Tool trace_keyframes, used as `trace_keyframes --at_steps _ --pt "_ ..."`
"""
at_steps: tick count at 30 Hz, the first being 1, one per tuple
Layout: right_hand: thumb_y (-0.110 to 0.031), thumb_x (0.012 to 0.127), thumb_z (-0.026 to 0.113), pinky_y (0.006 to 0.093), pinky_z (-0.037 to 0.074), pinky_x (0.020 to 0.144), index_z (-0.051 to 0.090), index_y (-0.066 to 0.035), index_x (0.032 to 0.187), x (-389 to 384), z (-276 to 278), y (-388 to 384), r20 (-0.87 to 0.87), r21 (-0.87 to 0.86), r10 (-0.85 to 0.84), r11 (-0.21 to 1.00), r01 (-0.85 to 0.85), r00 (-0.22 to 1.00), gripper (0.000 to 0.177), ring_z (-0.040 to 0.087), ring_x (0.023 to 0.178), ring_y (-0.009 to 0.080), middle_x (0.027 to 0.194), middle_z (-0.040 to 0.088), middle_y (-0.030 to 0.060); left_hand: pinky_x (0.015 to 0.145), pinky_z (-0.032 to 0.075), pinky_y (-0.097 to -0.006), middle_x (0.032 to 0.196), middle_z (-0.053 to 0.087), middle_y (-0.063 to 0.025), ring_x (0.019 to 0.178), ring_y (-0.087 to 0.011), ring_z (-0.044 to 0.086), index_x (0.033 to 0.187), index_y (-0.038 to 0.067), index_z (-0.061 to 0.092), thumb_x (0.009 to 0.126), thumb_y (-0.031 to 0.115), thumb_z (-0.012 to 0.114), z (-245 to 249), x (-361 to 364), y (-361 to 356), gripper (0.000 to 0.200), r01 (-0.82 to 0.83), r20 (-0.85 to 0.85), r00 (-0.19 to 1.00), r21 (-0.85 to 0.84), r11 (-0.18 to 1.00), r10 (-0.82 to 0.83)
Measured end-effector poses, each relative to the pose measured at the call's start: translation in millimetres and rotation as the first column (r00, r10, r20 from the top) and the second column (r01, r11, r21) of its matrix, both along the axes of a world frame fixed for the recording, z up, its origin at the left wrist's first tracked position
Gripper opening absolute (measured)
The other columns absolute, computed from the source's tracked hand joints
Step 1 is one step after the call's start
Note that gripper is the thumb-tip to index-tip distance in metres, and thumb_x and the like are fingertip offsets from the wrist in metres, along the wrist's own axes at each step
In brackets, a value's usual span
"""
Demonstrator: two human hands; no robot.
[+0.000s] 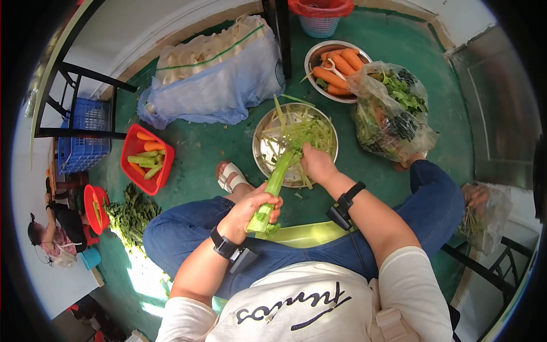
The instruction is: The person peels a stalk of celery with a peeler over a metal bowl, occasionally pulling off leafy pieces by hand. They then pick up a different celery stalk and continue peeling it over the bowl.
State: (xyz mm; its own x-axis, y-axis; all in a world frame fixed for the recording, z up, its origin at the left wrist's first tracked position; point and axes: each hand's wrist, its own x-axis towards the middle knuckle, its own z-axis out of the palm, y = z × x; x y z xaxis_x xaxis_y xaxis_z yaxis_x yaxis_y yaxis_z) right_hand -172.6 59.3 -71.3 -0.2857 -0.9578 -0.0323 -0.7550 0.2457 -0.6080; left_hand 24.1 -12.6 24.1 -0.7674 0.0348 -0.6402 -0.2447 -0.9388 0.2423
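A long pale-green stem vegetable, which looks like celtuce [277,181], slants up from my lap over a round metal basin [258,155]. My left hand [257,206] is wrapped round its lower, thick end. Close to the stem's far end, my right hand [318,164] is closed over the basin's right side; whatever its fingers hold is hidden. Green peel strips [310,130] and leafy scraps lie in the basin, and a few strips hang over its rim.
A metal bowl of carrots [336,80] with a white-handled tool stands beyond, beside a clear bag of greens [393,114]. A red tub [164,178] of carrots and peeled green stems is left, near leaves [134,212]. A blue bag [213,85] lies behind. Another person [60,228] sits far left.
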Motion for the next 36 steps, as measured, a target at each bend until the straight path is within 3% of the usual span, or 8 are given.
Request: trace_keyframes --at_steps 6,12,20,23,29,32,34,36 --pt "-0.013 0.076 0.049 0.0461 0.044 0.060 0.044 0.001 0.084 -42 -36 18 -0.015 0.220 -0.329 0.920 0.324 0.944 0.017 0.055 0.068 0.0385 0.070 0.056 0.0233 0.042 0.042 -0.0283 0.073 0.044 -0.0088 0.051 -0.0180 0.049 0.109 0.014 0.036 0.076 0.006 0.049 10 -1 5 0.036 0.013 -0.005 1.000 0.049 0.999 -0.013" --pt "-0.017 0.078 0.050 0.0470 0.043 0.063 0.045 0.002 0.084 -33 -37 21 0.019 0.304 -0.397 0.877 0.373 0.918 0.021 0.054 0.071 0.0396 0.072 0.055 0.0252 0.044 0.044 -0.0279 0.076 0.047 -0.0090 0.052 -0.0166 0.050 0.109 0.012 0.039 0.078 0.010 0.049 -1 -5 -6 0.033 -0.103 0.086 0.992 0.109 0.989 0.094" --pt "-0.015 0.076 0.050 0.0453 0.044 0.061 0.043 0.003 0.084 23 10 21 0.185 0.170 -0.126 0.981 0.095 0.975 0.020 0.055 0.067 0.0393 0.068 0.055 0.0236 0.041 0.044 -0.0231 0.075 0.050 -0.0091 0.051 -0.0149 0.052 0.107 0.010 0.037 0.080 0.011 0.050 -10 -13 -6 0.030 -0.111 0.121 0.987 0.045 0.993 0.105" --pt "-0.010 0.075 0.051 0.0451 0.043 0.057 0.040 0.002 0.083 32 11 20 0.149 -0.011 0.046 0.999 -0.045 0.988 0.019 0.054 0.064 0.0398 0.064 0.054 0.0237 0.043 0.043 -0.0233 0.075 0.048 -0.0093 0.051 -0.0149 0.051 0.105 0.010 0.036 0.080 0.010 0.048 -9 -11 -4 0.028 -0.102 0.094 0.991 0.040 0.994 0.097" --pt "-0.012 0.075 0.050 0.0449 0.045 0.057 0.043 0.002 0.084 -17 -55 31 -0.009 0.251 -0.228 0.942 0.223 0.974 0.018 0.056 0.065 0.0367 0.065 0.056 0.0208 0.045 0.044 -0.0245 0.074 0.047 -0.0093 0.052 -0.0158 0.050 0.098 0.010 0.037 0.079 0.010 0.047 -12 -6 2 0.021 -0.056 -0.025 0.998 0.156 0.986 0.060" --pt "-0.014 0.077 0.050 0.0428 0.046 0.063 0.048 0.003 0.087 -32 -68 25 0.004 0.455 -0.173 0.878 0.152 0.985 0.019 0.057 0.075 0.0354 0.078 0.058 0.0219 0.045 0.044 -0.0249 0.075 0.047 -0.0094 0.051 -0.0160 0.051 0.105 0.009 0.038 0.080 0.010 0.046 -13 -9 1 0.027 -0.091 0.061 0.995 0.181 0.979 0.081" --pt "-0.017 0.078 0.051 0.0393 0.046 0.073 0.053 0.003 0.093 -45 -72 15 0.034 0.745 -0.140 0.663 0.068 0.990 0.024 0.056 0.087 0.0330 0.094 0.058 0.0212 0.044 0.044 -0.0250 0.075 0.047 -0.0093 0.052 -0.0161 0.051 0.105 0.010 0.038 0.080 0.010 0.046 -16 -8 0 0.027 -0.089 0.062 0.995 0.182 0.979 0.079" --pt "-0.017 0.076 0.053 0.0387 0.046 0.073 0.053 0.003 0.094 -50 -78 20 0.040 0.749 -0.104 0.661 0.039 0.994 0.027 0.057 0.087 0.0325 0.095 0.058 0.0211 0.043 0.044 -0.0255 0.076 0.047 -0.0094 0.052 -0.0162 0.051 0.105 0.010 0.038 0.080 0.010 0.046 -17 -9 -6 0.027 -0.081 0.043 0.996 0.194 0.978 0.074"
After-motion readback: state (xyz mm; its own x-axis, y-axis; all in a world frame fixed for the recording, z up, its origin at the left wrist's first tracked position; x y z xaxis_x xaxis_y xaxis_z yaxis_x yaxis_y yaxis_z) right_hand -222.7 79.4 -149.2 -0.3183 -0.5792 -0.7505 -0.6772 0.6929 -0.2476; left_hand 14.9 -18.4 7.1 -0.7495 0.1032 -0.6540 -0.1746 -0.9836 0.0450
